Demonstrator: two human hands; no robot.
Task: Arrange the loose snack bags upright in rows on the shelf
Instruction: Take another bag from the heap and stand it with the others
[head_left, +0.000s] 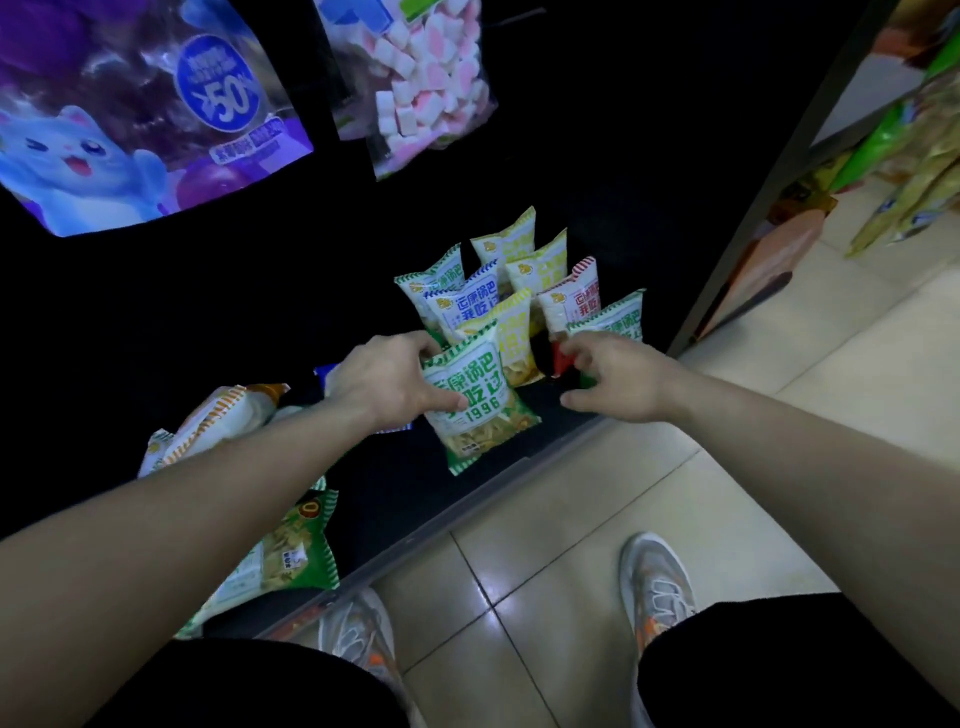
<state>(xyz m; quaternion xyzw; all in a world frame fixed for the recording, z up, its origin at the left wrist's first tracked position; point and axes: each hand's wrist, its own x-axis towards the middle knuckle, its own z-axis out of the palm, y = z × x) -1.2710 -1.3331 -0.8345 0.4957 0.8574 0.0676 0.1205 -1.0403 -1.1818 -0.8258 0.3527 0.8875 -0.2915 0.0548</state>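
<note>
- Gripping the green snack bag by its left edge, the left hand has its fingers clamped on it: thumb across the printed front, the rest hidden behind.
- The bag lies immediately to the right of those fingers, its long axis near upright with the top tipped slightly back, just in front of the yellow bag.
- The right hand is nearer the standing rows. Its fingers curl at the foot of the red-striped bag, but whether they pinch it cannot be told.
- The open slot, by judgement, lies between the two hands at the front of the shelf.
- Loose bags lie flat to the left: an orange-striped bag and another green bag.
</note>
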